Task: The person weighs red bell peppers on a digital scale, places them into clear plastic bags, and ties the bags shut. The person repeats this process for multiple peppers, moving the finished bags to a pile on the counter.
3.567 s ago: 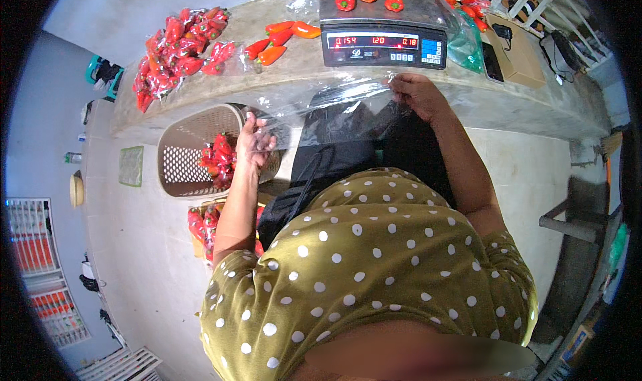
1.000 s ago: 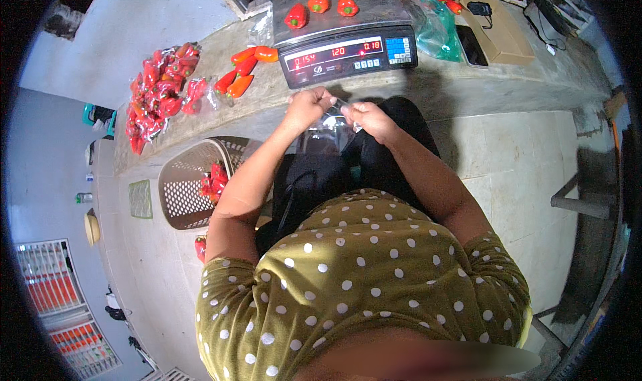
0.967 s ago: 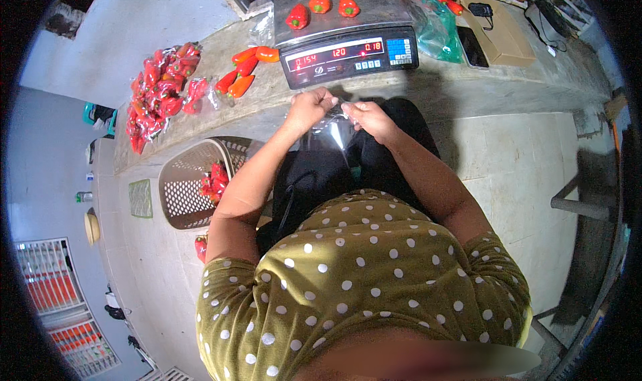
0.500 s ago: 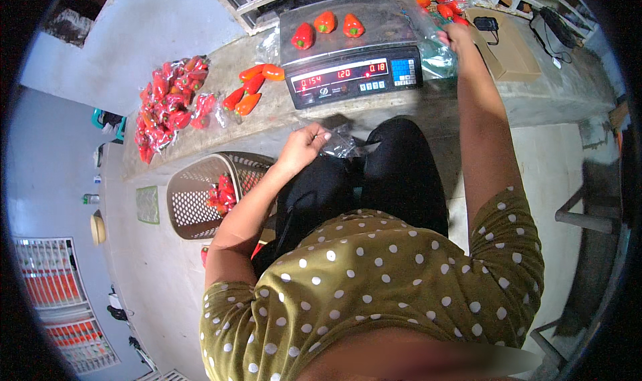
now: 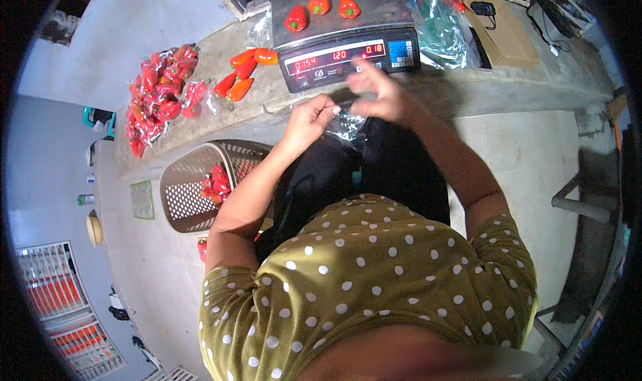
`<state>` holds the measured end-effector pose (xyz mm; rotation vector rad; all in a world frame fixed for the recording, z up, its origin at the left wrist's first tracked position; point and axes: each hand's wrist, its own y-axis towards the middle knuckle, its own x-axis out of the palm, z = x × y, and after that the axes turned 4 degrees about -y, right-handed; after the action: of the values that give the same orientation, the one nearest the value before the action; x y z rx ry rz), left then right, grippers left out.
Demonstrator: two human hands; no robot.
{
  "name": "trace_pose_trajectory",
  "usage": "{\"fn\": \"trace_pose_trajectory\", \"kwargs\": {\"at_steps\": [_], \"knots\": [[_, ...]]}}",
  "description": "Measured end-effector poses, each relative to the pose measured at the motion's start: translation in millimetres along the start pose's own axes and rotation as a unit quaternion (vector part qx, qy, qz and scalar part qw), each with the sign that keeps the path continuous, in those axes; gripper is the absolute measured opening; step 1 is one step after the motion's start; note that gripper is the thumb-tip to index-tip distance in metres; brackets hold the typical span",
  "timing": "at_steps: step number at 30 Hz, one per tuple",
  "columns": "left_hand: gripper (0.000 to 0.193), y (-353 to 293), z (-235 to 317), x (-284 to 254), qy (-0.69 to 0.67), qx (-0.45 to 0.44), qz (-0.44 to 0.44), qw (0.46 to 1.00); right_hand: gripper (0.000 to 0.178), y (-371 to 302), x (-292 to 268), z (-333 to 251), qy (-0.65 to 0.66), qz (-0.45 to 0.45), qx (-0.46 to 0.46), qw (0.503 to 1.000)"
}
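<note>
My left hand (image 5: pixel 310 121) pinches the edge of a clear plastic bag (image 5: pixel 347 126) above my lap. Close to that bag, my right hand (image 5: pixel 384 97) is a little blurred, with its fingers apart and nothing visible in them. Just beyond both hands stands a black digital scale (image 5: pixel 314 80) with a lit red display. On its metal plate (image 5: pixel 384 10) sit three red peppers (image 5: pixel 319 5), spaced apart. Several loose red and orange peppers (image 5: pixel 245 70) lie on the concrete ledge left of the scale.
Peppers packed in clear bags (image 5: pixel 160 93) are heaped at the ledge's left end. Below it stands a beige slotted basket (image 5: pixel 180 200) with peppers inside. Right of the scale lie a clear and green plastic packet (image 5: pixel 441 30) and an open cardboard box (image 5: pixel 511 47).
My right hand has come back from the plastic packet and peppers at the far right to beside the clear bag. My left hand keeps its pinch on the bag.
</note>
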<state>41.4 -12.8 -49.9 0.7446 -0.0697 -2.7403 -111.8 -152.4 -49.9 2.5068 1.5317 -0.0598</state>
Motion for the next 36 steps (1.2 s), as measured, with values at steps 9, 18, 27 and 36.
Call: {"fn": "trace_pose_trajectory", "kwargs": {"at_steps": [9, 18, 27, 36], "knots": [[0.033, 2.5, 7.8, -14.8, 0.053, 0.041, 0.082, 0.994, 0.018, -10.1, 48.4, 0.9, 0.154, -0.073, 0.071, 0.983], [0.025, -22.3, 27.8, -11.3, 0.126, 0.087, 0.117, 0.981, 0.019, -8.6, 55.2, 3.5, 0.185, 0.069, 0.096, 0.976], [0.010, -30.7, 1.2, -9.0, -0.146, -0.096, 0.007, 0.985, 0.019, -10.7, 54.8, 1.2, 0.103, 0.010, 0.114, 0.988], [0.006, -32.3, 4.1, -13.8, -0.348, -0.161, 0.068, 0.921, 0.015, -15.0, 66.0, -10.1, 0.359, -0.023, 0.102, 0.927]]}}
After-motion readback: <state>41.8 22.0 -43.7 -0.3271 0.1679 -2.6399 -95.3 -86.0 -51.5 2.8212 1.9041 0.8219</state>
